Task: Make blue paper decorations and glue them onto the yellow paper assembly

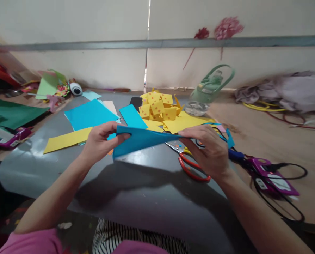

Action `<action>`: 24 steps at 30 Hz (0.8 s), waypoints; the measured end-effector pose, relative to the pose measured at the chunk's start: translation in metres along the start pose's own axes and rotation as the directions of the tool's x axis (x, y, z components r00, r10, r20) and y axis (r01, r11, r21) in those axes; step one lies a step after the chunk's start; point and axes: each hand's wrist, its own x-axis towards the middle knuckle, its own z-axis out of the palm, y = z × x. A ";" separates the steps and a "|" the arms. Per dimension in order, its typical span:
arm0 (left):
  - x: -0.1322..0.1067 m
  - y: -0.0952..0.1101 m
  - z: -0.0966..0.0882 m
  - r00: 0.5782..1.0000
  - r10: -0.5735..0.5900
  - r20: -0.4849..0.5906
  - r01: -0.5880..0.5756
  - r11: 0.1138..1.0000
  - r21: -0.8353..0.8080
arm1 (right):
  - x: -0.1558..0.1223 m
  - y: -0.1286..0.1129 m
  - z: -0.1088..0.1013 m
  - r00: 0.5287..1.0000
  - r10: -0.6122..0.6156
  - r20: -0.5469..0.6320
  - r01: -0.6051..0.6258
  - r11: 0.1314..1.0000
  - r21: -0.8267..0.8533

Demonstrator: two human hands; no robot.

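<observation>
A piece of blue paper [144,141] is held up above the grey table mat, bent over along its top edge. My left hand [102,141] pinches its left end between thumb and fingers. At the narrow right end, my right hand [207,146] grips it, fingers closed. Scissors with red handles [194,169] lie on the mat below my right hand, their upper part partly covered. Behind the held paper are a blue strip [133,116], a larger blue sheet [91,114] and a yellow strip [67,140].
A yellow folded-paper piece with dots [157,106] stands at the back on yellow sheets [186,121]. Right of it is a green bottle [207,88]. A purple device with cables [273,176] lies at right, and a white camera-like object [75,88] at back left.
</observation>
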 end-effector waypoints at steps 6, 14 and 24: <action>-0.011 0.007 -0.012 0.800 0.600 0.014 -0.569 0.751 0.334 | 0.004 -0.002 0.003 0.999 0.024 -0.021 -0.024 1.000 -0.003; -0.038 0.028 -0.004 0.430 0.739 0.519 -0.863 0.168 0.476 | -0.001 -0.008 0.008 0.998 -0.054 0.030 0.057 0.995 -0.079; -0.022 -0.001 -0.002 0.849 0.212 -0.484 -0.115 0.968 0.223 | 0.000 -0.017 0.013 0.523 0.722 0.454 -0.797 0.224 0.562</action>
